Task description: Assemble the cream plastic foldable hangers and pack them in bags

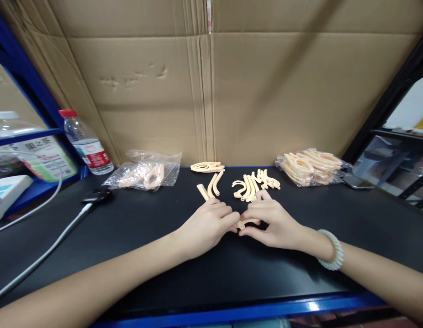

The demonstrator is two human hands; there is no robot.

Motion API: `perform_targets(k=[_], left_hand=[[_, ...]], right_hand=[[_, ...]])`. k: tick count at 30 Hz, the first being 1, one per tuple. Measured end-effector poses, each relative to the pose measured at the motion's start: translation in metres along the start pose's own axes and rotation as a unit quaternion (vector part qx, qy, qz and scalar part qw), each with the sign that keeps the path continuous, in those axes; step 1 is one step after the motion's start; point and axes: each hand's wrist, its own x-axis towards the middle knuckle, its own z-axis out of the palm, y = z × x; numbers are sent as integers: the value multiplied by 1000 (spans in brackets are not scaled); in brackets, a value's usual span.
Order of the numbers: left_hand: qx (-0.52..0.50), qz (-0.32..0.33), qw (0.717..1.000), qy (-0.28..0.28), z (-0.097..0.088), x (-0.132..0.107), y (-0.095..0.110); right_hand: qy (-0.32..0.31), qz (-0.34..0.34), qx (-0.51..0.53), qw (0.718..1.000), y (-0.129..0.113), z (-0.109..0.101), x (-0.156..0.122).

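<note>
My left hand (211, 224) and my right hand (271, 219) meet over the middle of the table, fingers closed. Between their fingertips is a small cream plastic curved piece (247, 222), largely covered by the fingers. A straight cream strip (203, 191) emerges from behind my left hand; whether that hand grips it I cannot tell. Just beyond lie two slim curved cream strips (215, 183). Past my right hand's fingers is a group of curved cream pieces (247, 187), with smaller hooked pieces (268, 180) beside it. A flat looped cream bundle (207, 167) rests farther back.
A clear bag of cream parts (146, 171) lies left, a fuller bag (309, 166) right, beside a phone-like flat object (358, 181). A red-capped bottle (86, 143), a black device (96, 196) and a white cable (47, 253) are left. Cardboard (146, 91) stands behind.
</note>
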Motion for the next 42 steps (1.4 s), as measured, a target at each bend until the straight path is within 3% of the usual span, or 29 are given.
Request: perform_targets(k=[4, 9, 16, 23, 26, 33, 37, 42], left_hand=[[13, 17, 999, 26, -5, -1, -12], [15, -28, 999, 12, -10, -4, -44], [8, -94, 995, -20, 6, -17, -79], [-137, -124, 983, 18, 9, -20, -74], [-135, -129, 981, 44, 15, -16, -70], [-113, -170, 978, 46, 37, -10, -69], [-106, -158, 979, 68, 39, -11, -68], [-103, -155, 981, 51, 36, -11, -63]], right_hand=[[61, 92, 29, 993, 5, -9, 5], [132, 109, 28, 985, 20, -14, 5], [138, 129, 28, 982, 25, -11, 3], [121, 128, 8, 984, 36, -10, 1], [90, 112, -10, 990, 43, -10, 2], [19, 77, -71, 994, 54, -1, 18], [-25, 76, -98, 992, 60, 10, 27], [-55, 94, -116, 987, 64, 9, 32]])
